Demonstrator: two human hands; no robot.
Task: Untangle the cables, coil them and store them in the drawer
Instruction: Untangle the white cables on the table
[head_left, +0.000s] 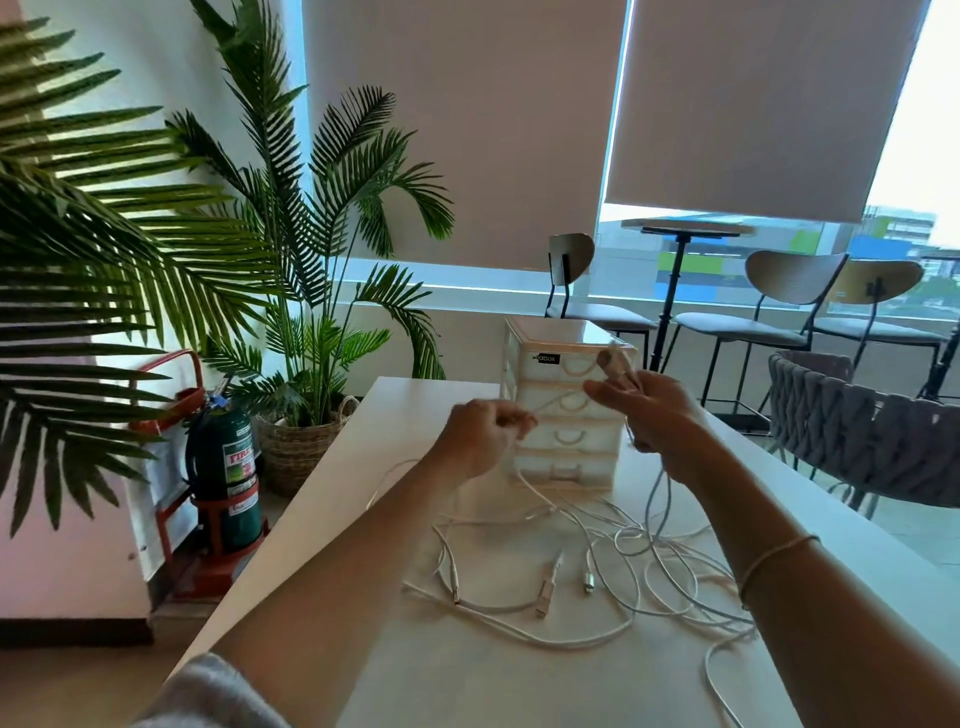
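Loose white cables (597, 587) sprawl tangled on the table (395, 415) before the closed drawer unit (563, 415). Both hands work 1 strand above them: left hand (480, 441) pinching it in curled fingers, right hand (649, 410) gripping its wound end. Pulling hard could tighten knots below or drag plugs off the edge.

White cables (597, 587), cream drawer unit (563, 410), white table (395, 415)

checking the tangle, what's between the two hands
In the head view, a stretch of white cable runs from the left hand to the right hand, crossing in front of the drawer unit.
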